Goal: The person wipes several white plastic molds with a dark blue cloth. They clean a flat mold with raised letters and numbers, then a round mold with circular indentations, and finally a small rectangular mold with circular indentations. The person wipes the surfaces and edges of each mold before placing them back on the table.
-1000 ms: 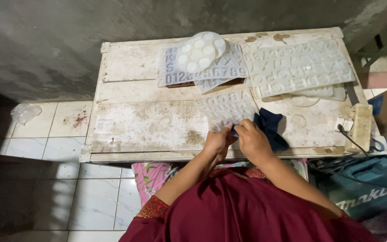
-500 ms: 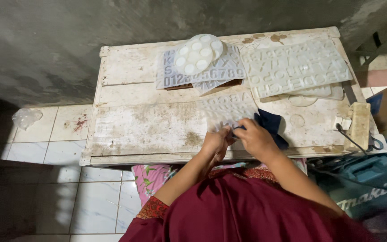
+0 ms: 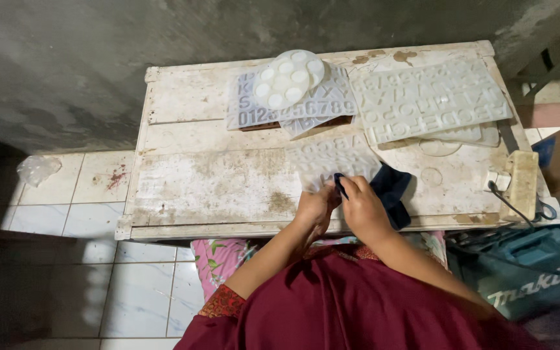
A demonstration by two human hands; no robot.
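A translucent silicone letter mould (image 3: 332,155) lies near the front of a worn white table (image 3: 215,188). My left hand (image 3: 315,206) pinches the mould's near edge. My right hand (image 3: 361,207) grips a dark blue cloth (image 3: 390,189) and presses a fold of it against the mould. Both hands are close together at the table's front edge.
Farther back lie a round white mould with circular cavities (image 3: 288,78), a grey number mould (image 3: 293,107) and a large pale letter mould (image 3: 432,100). A wooden block with a cable (image 3: 521,185) sits at the right edge. A teal tool case (image 3: 526,266) stands on the floor at right.
My hands have shifted slightly on the mould's near edge; the blue cloth has moved a little with my right hand. The other moulds have not moved.
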